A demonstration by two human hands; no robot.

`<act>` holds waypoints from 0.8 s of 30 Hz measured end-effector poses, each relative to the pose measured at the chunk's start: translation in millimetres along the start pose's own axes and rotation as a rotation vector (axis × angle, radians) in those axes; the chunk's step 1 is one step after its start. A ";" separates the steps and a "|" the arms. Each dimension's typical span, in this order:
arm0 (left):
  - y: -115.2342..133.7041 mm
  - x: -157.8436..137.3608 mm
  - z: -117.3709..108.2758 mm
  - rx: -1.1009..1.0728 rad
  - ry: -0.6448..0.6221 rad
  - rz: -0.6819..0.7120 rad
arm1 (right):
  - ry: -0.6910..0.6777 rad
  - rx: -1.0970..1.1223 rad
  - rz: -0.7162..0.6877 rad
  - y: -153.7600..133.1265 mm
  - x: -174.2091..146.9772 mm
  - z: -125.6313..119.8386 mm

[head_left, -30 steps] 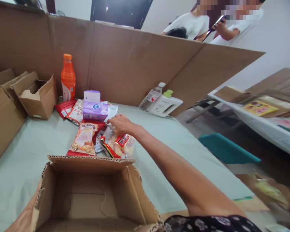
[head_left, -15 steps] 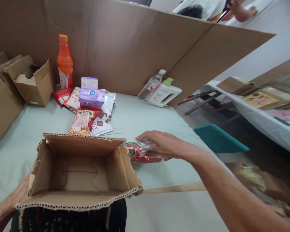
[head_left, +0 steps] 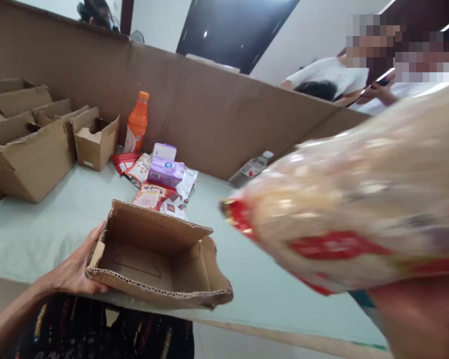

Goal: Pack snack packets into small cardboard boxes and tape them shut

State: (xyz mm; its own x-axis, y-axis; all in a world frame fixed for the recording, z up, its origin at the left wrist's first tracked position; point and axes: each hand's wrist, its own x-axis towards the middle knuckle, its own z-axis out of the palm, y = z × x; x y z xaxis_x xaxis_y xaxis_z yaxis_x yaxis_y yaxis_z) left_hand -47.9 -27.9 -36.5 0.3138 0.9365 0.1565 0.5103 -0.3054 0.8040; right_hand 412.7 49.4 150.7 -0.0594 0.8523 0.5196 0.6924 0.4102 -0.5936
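Gripped 2 things.
With the left hand (head_left: 77,269), clasped the cardboard box (head_left: 162,259) by its left end at the table's (head_left: 41,232) near edge; held up the snack bag (head_left: 344,209), hiding the table's right edge, in the right hand (head_left: 426,319).

Snack packets (head_left: 148,196) behind nearest box (head_left: 192,269)

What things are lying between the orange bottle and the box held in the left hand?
Printed packets and a purple pack, seen in the head view.
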 end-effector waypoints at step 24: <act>-8.3 -0.3 -2.4 -0.011 0.074 0.186 | -0.564 -0.123 -0.362 -76.7 4.0 61.1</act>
State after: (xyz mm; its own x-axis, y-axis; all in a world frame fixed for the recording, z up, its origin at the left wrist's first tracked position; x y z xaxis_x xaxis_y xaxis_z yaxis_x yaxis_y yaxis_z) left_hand -54.2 -25.2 -41.8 0.3419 0.8742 0.3449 0.4403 -0.4732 0.7630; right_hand 315.4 41.1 160.7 -0.6457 0.7205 0.2530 0.6327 0.6902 -0.3511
